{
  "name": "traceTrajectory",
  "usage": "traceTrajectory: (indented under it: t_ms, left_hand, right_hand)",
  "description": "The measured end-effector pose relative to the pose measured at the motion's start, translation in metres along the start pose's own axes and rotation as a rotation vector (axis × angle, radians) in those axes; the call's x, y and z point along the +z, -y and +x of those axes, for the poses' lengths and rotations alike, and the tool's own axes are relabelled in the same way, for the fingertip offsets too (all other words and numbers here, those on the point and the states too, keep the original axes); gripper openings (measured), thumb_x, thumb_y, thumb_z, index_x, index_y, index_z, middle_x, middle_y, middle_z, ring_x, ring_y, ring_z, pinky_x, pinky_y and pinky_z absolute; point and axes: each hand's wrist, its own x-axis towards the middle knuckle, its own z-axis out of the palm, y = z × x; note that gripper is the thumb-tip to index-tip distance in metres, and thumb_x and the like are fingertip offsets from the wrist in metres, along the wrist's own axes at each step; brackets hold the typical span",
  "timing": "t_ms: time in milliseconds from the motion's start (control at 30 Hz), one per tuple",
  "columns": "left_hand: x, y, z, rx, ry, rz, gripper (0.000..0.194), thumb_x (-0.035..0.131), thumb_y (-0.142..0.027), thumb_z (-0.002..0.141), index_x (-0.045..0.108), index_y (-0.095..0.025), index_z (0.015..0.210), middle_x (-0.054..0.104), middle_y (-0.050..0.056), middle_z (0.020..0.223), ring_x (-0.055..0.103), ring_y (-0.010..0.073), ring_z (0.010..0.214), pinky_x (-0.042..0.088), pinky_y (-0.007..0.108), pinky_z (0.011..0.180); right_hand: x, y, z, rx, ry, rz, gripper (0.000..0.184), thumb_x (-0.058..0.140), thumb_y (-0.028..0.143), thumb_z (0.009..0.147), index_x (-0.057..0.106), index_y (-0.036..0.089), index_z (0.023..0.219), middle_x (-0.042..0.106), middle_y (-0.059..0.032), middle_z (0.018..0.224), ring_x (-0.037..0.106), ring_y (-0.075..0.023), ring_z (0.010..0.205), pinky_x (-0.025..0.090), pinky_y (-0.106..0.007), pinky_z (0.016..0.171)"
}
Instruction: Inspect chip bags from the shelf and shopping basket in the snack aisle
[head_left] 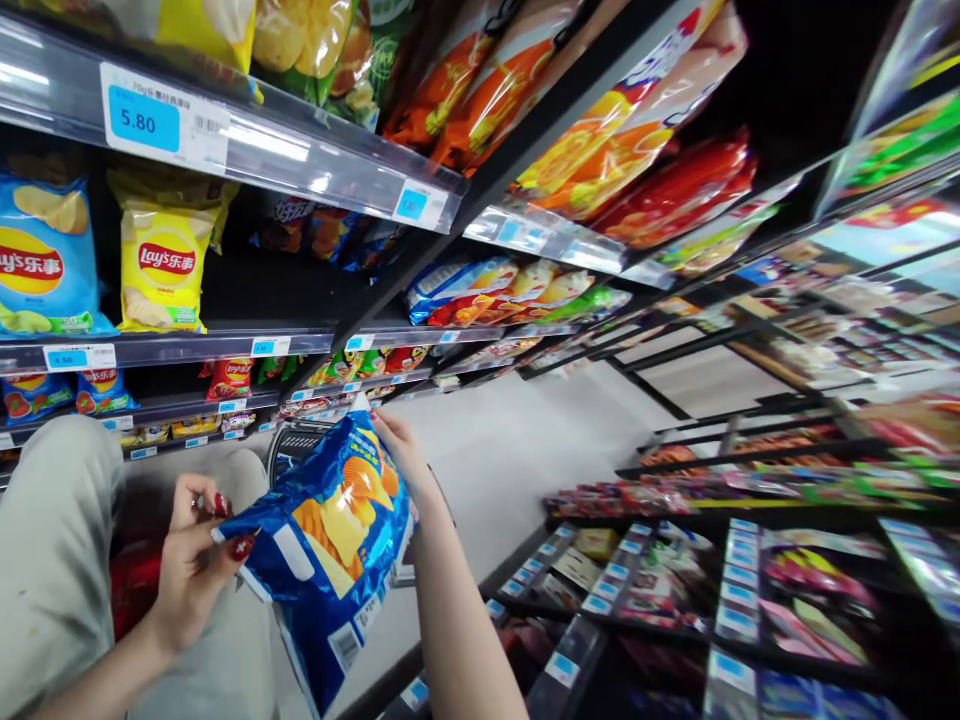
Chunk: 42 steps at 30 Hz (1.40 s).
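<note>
A shiny blue bag of chips (341, 530), with ridged chips pictured on it, is held tilted in front of my knees. My left hand (199, 560), with dark red nails, pinches one corner of the bag between thumb and fingers. At the bag's far upper edge my right hand (401, 445) grips it; its fingertips are partly hidden behind the bag. Behind the bag a dark basket (296, 440) shows in part on the floor.
Shelves with a price rail (262, 140) run along the left, holding a yellow Lay's bag (163, 260), a light blue Lay's bag (45, 255) and other snacks. On the right, blurred shelving (622, 570) holds packaged goods. The pale aisle floor (480, 450) lies between.
</note>
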Motion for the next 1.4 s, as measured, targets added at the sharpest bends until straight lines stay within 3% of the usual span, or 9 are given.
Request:
traceTrajectory:
  t_ms: [133,233,367,467,633,833,1067,1400]
  left_hand:
    - [0.017,0.017,-0.004,-0.25,0.121,-0.267,0.023,0.066,-0.04,0.076,0.06,-0.019,0.072,0.045,0.0,0.081,0.047,0.0151,0.074,0.042,0.024,0.064]
    - [0.029,0.023,-0.009,-0.432,0.251,-0.491,0.027,0.072,-0.041,0.069,0.06,-0.021,0.083,0.057,-0.002,0.073,0.055,0.0154,0.062,0.048,0.028,0.058]
    - [0.035,0.022,-0.012,-0.514,0.372,-0.491,0.031,0.074,-0.046,0.065,0.066,-0.018,0.077,0.068,0.001,0.068,0.062,0.0191,0.061,0.052,0.032,0.061]
    - [0.032,0.02,-0.008,-0.464,0.426,-0.327,0.03,0.074,-0.045,0.064,0.071,-0.019,0.077,0.073,0.002,0.073,0.065,0.0203,0.067,0.052,0.03,0.066]
    - [0.023,0.012,-0.001,-0.26,0.573,-0.044,0.023,0.063,-0.039,0.079,0.073,-0.021,0.069,0.073,0.001,0.069,0.066,0.0212,0.07,0.05,0.029,0.07]
    - [0.021,0.0,-0.001,-0.392,0.535,-0.177,0.028,0.06,-0.04,0.08,0.071,-0.02,0.065,0.07,0.0,0.062,0.065,0.0194,0.061,0.051,0.027,0.062]
    - [0.02,-0.004,-0.012,-0.412,0.633,-0.214,0.031,0.059,-0.041,0.081,0.072,-0.016,0.067,0.072,0.006,0.065,0.067,0.019,0.064,0.052,0.026,0.063]
    - [0.015,-0.035,-0.018,-0.014,0.659,0.141,0.024,0.051,-0.035,0.084,0.071,-0.023,0.077,0.072,0.006,0.076,0.067,0.0203,0.067,0.052,0.025,0.066]
  right_hand:
    - [-0.014,0.014,0.012,-0.035,0.051,-0.015,0.047,0.069,0.064,0.06,0.057,0.02,0.066,0.056,0.0017,0.059,0.048,-0.0137,0.054,0.04,-0.025,0.052]
    - [-0.021,0.025,0.018,-0.039,0.106,-0.049,0.047,0.07,0.063,0.06,0.055,0.019,0.061,0.054,0.0021,0.056,0.046,-0.0128,0.052,0.039,-0.025,0.051]
    - [-0.021,0.037,0.022,-0.044,0.178,-0.106,0.046,0.068,0.062,0.063,0.056,0.017,0.061,0.055,0.0008,0.058,0.046,-0.0127,0.054,0.038,-0.024,0.05]
    - [-0.017,0.046,0.025,-0.058,0.234,-0.152,0.048,0.068,0.063,0.062,0.055,0.017,0.058,0.053,0.0006,0.057,0.044,-0.0118,0.053,0.036,-0.023,0.049]
    - [-0.013,0.058,0.03,-0.102,0.278,-0.22,0.051,0.065,0.065,0.062,0.048,0.018,0.051,0.044,0.0033,0.051,0.036,-0.009,0.049,0.029,-0.022,0.045]
    - [-0.016,0.069,0.036,-0.184,0.23,-0.295,0.049,0.063,0.062,0.067,0.046,0.019,0.051,0.041,0.0034,0.051,0.034,-0.0092,0.05,0.026,-0.022,0.045]
    - [-0.01,0.073,0.037,-0.207,0.252,-0.319,0.053,0.063,0.067,0.063,0.049,0.018,0.049,0.041,0.0027,0.052,0.034,-0.0091,0.05,0.024,-0.023,0.045]
    - [0.012,0.046,0.033,-0.165,0.269,-0.168,0.057,0.062,0.07,0.062,0.04,0.02,0.05,0.034,0.0045,0.051,0.028,-0.0081,0.048,0.02,-0.023,0.044]
